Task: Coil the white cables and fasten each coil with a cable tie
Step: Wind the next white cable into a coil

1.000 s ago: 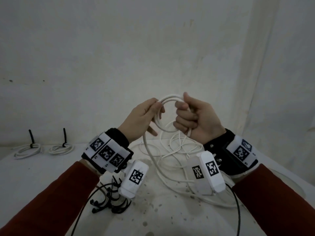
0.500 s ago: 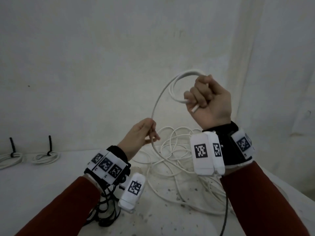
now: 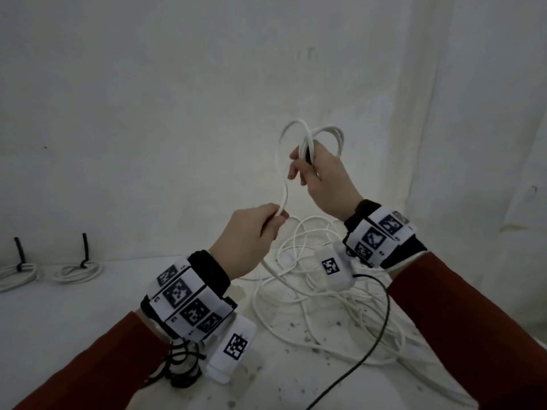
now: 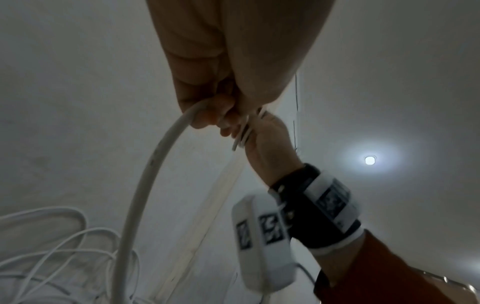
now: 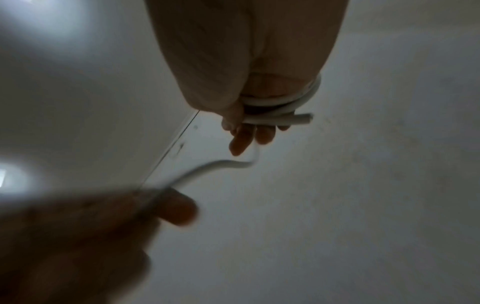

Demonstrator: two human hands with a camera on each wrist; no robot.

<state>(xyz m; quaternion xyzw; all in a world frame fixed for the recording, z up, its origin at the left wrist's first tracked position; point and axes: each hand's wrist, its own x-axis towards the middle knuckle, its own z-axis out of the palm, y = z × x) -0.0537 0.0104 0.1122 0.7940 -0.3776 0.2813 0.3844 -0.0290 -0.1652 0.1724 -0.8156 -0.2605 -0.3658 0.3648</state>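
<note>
Coil: my right hand grips 2 or 3 loops of round white plastic cable, raised above the far side of the white table.
Feed strand: my left hand pinches the same cable below and to the left of the coil; its long axis rises in a curve from left hand to right.
Slack: loose white tangle on the table beneath both hands.
Next loop, my judgement: the left hand carries its strand up and right to the coil.
Done: 2 tied coils, far left.

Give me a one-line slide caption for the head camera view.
Right hand holds a small coil of white cable while left hand feeds more from the tangle.
</note>
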